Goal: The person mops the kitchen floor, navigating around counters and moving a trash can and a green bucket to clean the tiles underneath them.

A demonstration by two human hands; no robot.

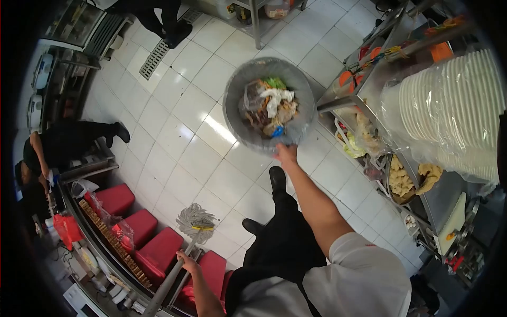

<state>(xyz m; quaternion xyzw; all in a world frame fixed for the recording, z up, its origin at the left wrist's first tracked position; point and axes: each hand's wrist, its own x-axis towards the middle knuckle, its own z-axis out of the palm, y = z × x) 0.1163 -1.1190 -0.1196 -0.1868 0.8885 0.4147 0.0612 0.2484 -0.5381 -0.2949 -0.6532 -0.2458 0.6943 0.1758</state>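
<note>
A round grey bin [231, 113] with a clear liner stands on the tiled floor, holding food scraps, crumpled white paper and a small blue item. My right hand [286, 154] is closed on the bin's near rim, arm stretched out. Lower left, my left hand [187, 261] is wrapped round the long grey handle of a mop [195, 219], whose stringy head rests on or just above the floor beside red containers.
Red containers [158, 253] line the counter at lower left. One co-worker [68, 145] bends at the left; another person's legs [169, 21] show at top. Metal shelves [343, 103] and wrapped stacked white containers [449, 100] stand at right. A floor drain [155, 59] lies upper left.
</note>
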